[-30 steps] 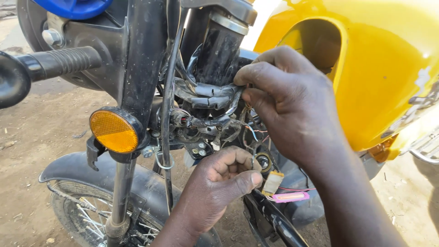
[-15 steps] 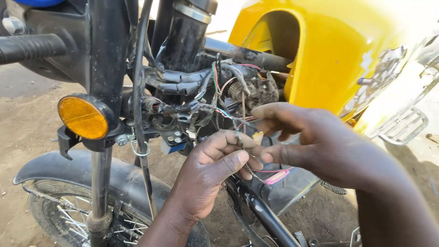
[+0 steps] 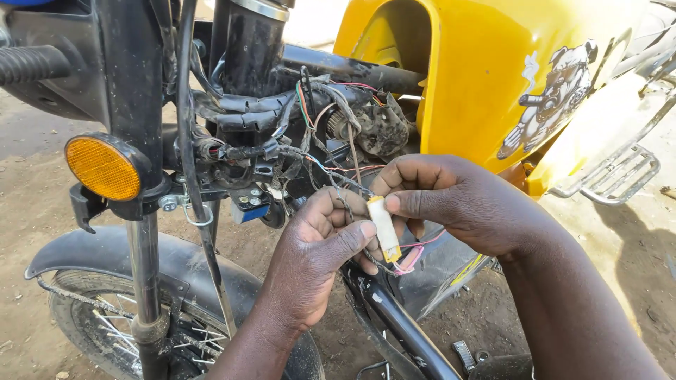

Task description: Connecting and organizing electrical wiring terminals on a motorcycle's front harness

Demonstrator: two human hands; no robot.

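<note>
Two hands meet at a small white connector (image 3: pixel 384 226) below the tangled wires (image 3: pixel 320 134) of a motorbike, just in front of the yellow tank (image 3: pixel 486 77). The left hand (image 3: pixel 320 260) pinches its lower part between thumb and fingers, while the right hand (image 3: pixel 458 200) grips its top end with thumb and forefinger. An orange reflector (image 3: pixel 103 167) sits on the fork at left, above the black mudguard (image 3: pixel 141 257).

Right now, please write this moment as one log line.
left hand: holds connector | right hand: pinches connector top | wires: loose tangle under yellow tank
</note>
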